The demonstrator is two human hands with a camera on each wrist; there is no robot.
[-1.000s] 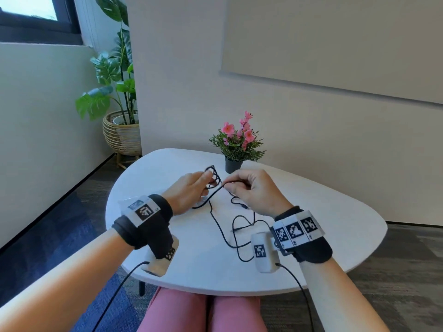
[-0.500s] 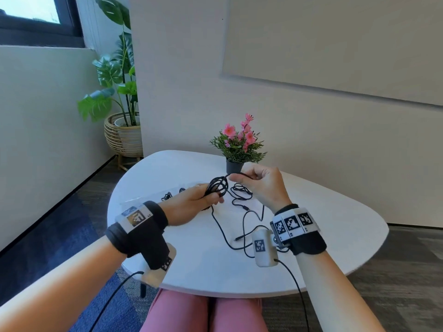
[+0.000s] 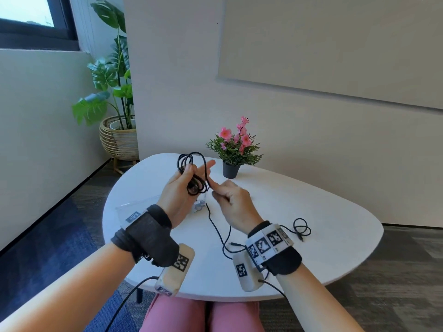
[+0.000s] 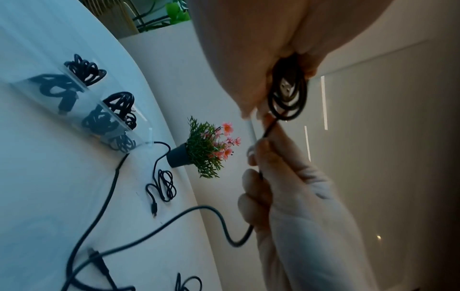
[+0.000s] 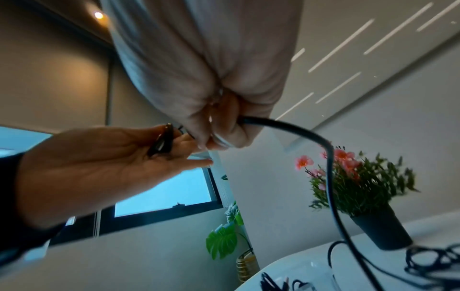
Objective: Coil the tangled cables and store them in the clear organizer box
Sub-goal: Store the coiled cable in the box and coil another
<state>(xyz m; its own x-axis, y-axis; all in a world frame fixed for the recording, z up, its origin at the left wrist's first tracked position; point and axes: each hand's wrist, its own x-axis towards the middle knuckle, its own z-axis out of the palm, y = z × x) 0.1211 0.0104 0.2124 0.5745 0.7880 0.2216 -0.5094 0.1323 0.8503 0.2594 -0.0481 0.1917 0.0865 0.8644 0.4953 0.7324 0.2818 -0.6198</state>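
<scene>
The loose end of the black cable (image 3: 217,232) is being left trailing on the tabletop (image 3: 311,236), while the rest is being pinched in the curled right hand (image 3: 233,203). The coil (image 3: 191,173), low by the tabletop a moment ago, is now being held up, looped round the left hand (image 3: 178,192), so more winding is likely being done. Farther back, coiled cables are being kept in the clear organizer box (image 4: 104,122).

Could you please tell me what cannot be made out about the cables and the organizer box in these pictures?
- Head view: the clear organizer box is mostly hidden behind the left hand.
- Left wrist view: the coil runs under the fingers; its loop count is unclear.
- Right wrist view: the box's contents are cut off by the bottom edge.
</scene>
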